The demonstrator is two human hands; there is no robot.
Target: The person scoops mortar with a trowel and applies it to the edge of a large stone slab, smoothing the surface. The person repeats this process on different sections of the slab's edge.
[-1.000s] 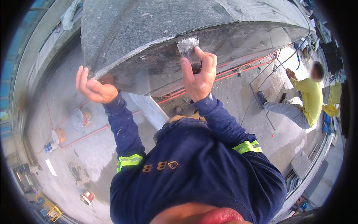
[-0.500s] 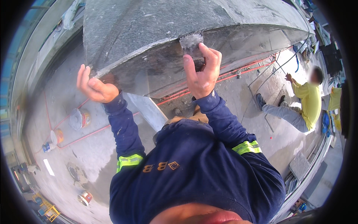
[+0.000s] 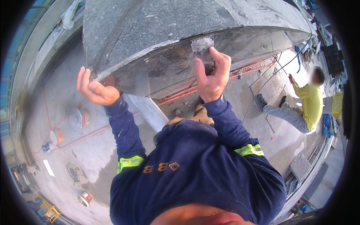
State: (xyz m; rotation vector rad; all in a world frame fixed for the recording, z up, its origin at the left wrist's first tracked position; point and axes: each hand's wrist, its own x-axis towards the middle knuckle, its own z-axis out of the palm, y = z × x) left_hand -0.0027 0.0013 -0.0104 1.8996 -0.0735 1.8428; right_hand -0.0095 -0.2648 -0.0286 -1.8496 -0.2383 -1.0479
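A large grey stone slab (image 3: 168, 18) spans the top of the view, its dark polished side face (image 3: 161, 60) turned toward me. Pinched between the thumb and fingers of my right hand (image 3: 213, 80) is a small, square, shiny grey scraper-like plate (image 3: 202, 44). It lies against that side face, just under the rough upper edge. My left hand (image 3: 98, 89) is at the slab's left corner, fingers stretched and apart, holding no loose object. Whether its palm presses on the corner cannot be made out.
Below the slab stands a pale board (image 3: 148, 110). Red hoses (image 3: 180, 95) run along the concrete floor. Buckets (image 3: 77, 119) stand at left, another bucket (image 3: 85, 198) lower down. At right a person in a yellow shirt (image 3: 312, 107) crouches near a thin metal frame (image 3: 258, 90).
My right hand has slid a little to the right along the slab's edge, carrying the small square plate. My left hand stays at the corner almost unmoved.
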